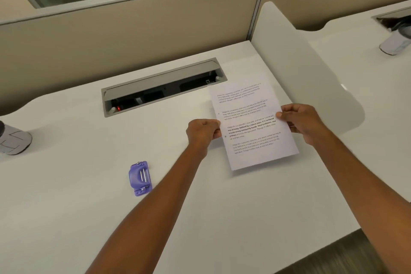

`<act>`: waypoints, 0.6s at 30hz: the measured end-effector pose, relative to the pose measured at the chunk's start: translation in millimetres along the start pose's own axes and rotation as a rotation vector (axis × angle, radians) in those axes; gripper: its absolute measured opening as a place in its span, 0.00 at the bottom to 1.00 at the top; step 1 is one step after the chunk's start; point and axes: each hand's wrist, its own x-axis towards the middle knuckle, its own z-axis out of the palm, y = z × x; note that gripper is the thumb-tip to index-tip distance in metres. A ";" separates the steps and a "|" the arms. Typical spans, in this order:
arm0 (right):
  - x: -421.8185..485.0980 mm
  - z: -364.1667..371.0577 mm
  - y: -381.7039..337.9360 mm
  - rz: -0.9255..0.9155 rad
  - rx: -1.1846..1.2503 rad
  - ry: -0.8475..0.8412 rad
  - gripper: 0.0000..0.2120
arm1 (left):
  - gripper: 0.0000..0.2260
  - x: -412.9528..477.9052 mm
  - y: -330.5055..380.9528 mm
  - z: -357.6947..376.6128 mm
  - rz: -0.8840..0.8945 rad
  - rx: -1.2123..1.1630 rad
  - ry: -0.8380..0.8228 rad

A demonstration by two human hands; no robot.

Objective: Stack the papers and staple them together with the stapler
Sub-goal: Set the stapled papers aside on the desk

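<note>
Printed white papers (251, 124) are held just above the white desk (89, 207), right of centre, tilted slightly. My left hand (203, 132) pinches their left edge and my right hand (300, 121) pinches their right edge. How many sheets lie in the stack cannot be told. A small purple stapler (140, 178) lies on the desk to the left of my left forearm, apart from both hands.
An open cable tray (162, 87) is sunk into the desk behind the papers. A grey cup (13, 140) stands at the left edge. A white divider panel (307, 69) rises on the right, with another desk and cup (395, 44) beyond it.
</note>
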 end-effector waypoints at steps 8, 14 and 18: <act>54.5 -6.8 -1.0 -0.023 -0.092 0.183 0.08 | 0.03 30.5 8.0 54.7 -0.101 -0.055 0.042; 84.5 3.7 1.9 -0.050 -0.196 0.306 0.07 | 0.02 46.9 8.5 74.1 -0.182 -0.104 0.050; 96.1 7.7 6.0 -0.016 -0.327 0.353 0.09 | 0.02 50.3 9.1 80.0 -0.182 -0.092 0.071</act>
